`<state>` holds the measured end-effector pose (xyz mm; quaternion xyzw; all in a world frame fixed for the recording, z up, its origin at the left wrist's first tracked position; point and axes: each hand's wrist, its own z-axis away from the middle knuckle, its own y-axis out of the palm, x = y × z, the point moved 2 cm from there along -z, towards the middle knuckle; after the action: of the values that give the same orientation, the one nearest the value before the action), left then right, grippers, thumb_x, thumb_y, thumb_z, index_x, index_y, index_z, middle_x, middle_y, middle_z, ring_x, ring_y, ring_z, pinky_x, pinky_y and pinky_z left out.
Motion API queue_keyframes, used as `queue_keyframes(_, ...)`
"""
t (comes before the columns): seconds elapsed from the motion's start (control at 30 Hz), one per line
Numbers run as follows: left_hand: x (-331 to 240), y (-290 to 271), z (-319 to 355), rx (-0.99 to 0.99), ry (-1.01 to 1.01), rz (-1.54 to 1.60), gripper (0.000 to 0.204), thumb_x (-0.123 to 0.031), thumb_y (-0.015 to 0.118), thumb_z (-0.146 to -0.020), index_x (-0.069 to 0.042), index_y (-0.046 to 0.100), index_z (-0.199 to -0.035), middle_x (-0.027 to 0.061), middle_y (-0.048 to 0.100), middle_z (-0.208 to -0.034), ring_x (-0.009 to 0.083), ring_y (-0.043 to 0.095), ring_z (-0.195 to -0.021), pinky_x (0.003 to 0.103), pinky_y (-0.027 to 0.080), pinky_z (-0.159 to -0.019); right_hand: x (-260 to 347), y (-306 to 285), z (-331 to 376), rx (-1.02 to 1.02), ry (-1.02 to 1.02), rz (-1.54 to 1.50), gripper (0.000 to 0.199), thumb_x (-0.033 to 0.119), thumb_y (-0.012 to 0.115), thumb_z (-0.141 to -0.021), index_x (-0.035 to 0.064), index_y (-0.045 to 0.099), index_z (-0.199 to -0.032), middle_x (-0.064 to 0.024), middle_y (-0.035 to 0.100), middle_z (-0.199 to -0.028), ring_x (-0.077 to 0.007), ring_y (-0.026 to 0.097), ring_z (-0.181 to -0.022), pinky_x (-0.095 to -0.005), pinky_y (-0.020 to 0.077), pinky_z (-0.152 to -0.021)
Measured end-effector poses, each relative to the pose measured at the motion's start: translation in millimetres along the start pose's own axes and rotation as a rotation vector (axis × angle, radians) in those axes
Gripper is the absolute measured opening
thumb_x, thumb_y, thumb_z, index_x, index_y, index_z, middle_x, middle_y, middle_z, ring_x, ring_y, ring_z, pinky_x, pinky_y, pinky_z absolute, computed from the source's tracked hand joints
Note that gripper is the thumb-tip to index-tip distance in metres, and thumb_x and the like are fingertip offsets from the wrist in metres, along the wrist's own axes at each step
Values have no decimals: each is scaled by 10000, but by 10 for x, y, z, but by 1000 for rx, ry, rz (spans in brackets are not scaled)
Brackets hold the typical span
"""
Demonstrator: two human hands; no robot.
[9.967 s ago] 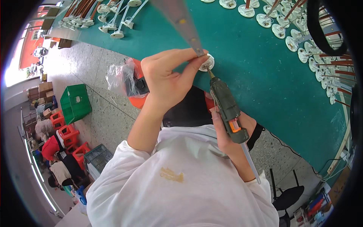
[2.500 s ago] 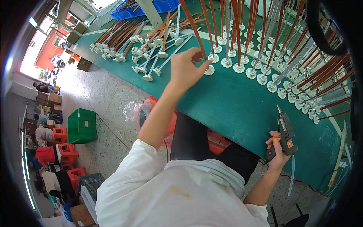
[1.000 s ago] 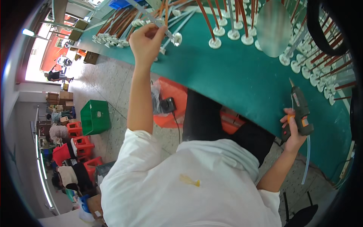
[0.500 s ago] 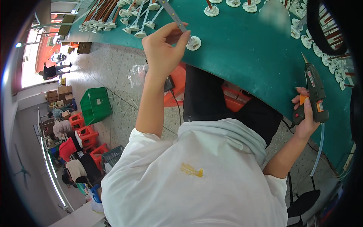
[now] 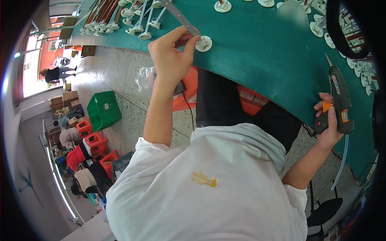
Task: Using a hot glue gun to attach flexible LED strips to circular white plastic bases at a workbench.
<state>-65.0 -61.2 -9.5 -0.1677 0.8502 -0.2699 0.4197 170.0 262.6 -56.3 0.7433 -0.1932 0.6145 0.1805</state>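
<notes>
My left hand [image 5: 171,58] pinches the lower end of a flat grey strip [image 5: 179,17] dotted with small pale squares. That end is close to a round white base [image 5: 204,43] on the green table; whether the two touch is hidden by my fingers. Over the table's right side, my right hand [image 5: 330,130] is wrapped round the handle of a dark glue gun [image 5: 341,90]. Its nozzle points up and away from me, and my fingers are at the orange trigger [image 5: 327,106]. A translucent glue stick [image 5: 341,162] sticks out of the gun's back end.
Bundles of brown and pale sticks on white bases [image 5: 100,26] lie at the table's far left. More white bases [image 5: 317,29] stand along the far and right sides. Left of the table are a green crate [image 5: 103,111], red stools [image 5: 96,141] and people.
The whole view has shifted slightly. The glue gun sits a little lower and farther right in the picture. My left hand keeps its pinch on the strip beside the same base.
</notes>
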Motion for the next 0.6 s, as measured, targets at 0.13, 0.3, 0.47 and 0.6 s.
queue_keyframes(0.13, 129, 17, 79, -32, 33, 26, 158, 11, 757, -756, 9, 734, -913, 88, 737, -758, 147, 734, -707, 221, 533, -652, 0, -13, -4, 5, -4, 21, 300, 145, 546, -930, -43, 592, -1159, -241, 643, -1133, -181, 621, -797, -278, 448, -640)
queue_keyframes(0.3, 123, 1, 52, -42, 19, 66, 129, 1, 758, -761, 15, 729, -886, 92, 724, -730, 136, 724, -677, 216, 516, -608, 67, 13, 26, -2, -12, 45, 281, 115, 576, -920, -49, 600, -1146, -235, 651, -1123, -175, 625, -784, -278, 449, -631)
queue_keyframes(0.47, 49, -42, 117, -22, 45, -1, 119, 5, 753, -761, 8, 729, -878, 99, 721, -722, 139, 726, -676, 219, 516, -594, 109, 146, 1, -61, 6, 63, 203, 83, 600, -924, -55, 635, -1069, -192, 684, -1057, -155, 632, -745, -276, 453, -615)
queue_keyframes(0.6, -286, -42, 201, -19, -35, 77, 107, 2, 754, -761, 0, 729, -865, 103, 720, -712, 130, 711, -641, 217, 513, -587, 351, 468, 177, -202, 102, 33, 177, 104, 650, -909, -36, 659, -1017, -138, 706, -909, -135, 629, -695, -270, 446, -569)
